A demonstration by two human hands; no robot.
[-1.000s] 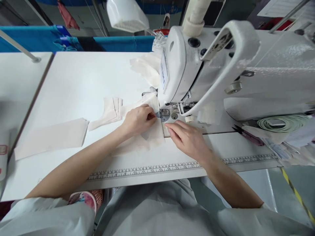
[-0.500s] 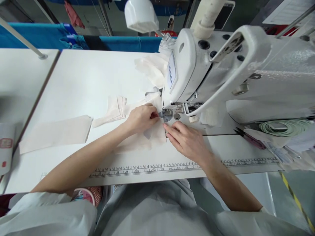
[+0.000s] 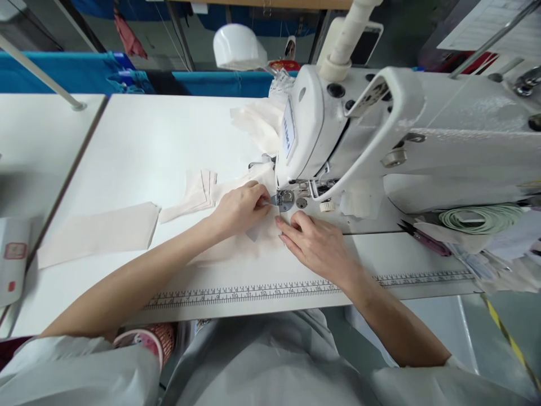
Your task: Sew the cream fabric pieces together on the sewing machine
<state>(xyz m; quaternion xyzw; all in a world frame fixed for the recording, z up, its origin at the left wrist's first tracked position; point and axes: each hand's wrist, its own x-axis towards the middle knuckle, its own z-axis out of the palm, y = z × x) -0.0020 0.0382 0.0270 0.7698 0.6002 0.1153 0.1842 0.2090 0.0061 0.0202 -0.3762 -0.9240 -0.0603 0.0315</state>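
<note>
A pale pink piece of fabric point(image 3: 264, 239) lies at the front of the white sewing machine point(image 3: 310, 113), its edge near the presser foot point(image 3: 285, 198). My left hand point(image 3: 243, 210) is closed, pinching the fabric's upper edge between thumb and fingers just left of the foot. My right hand point(image 3: 319, 245) rests on the table with its index and middle fingers stretched out, the fingertips touching the fabric's right edge. Its other fingers are partly hidden beneath. A small grey pointed shape point(image 3: 253, 232) shows at the fabric below my left hand.
Left of my hands lie a flat fabric strip point(image 3: 97, 234) and layered fabric pieces point(image 3: 196, 194). More fabric point(image 3: 260, 121) is bunched behind the needle area. A printed ruler point(image 3: 253, 292) runs along the front edge. Thread snips point(image 3: 425, 238) and coiled green cord point(image 3: 479, 219) lie right.
The view has shifted slightly. My left hand's pinched fabric edge now shows more clearly beside the foot. My right fingertips stay at the fabric's right edge, with little movement.
</note>
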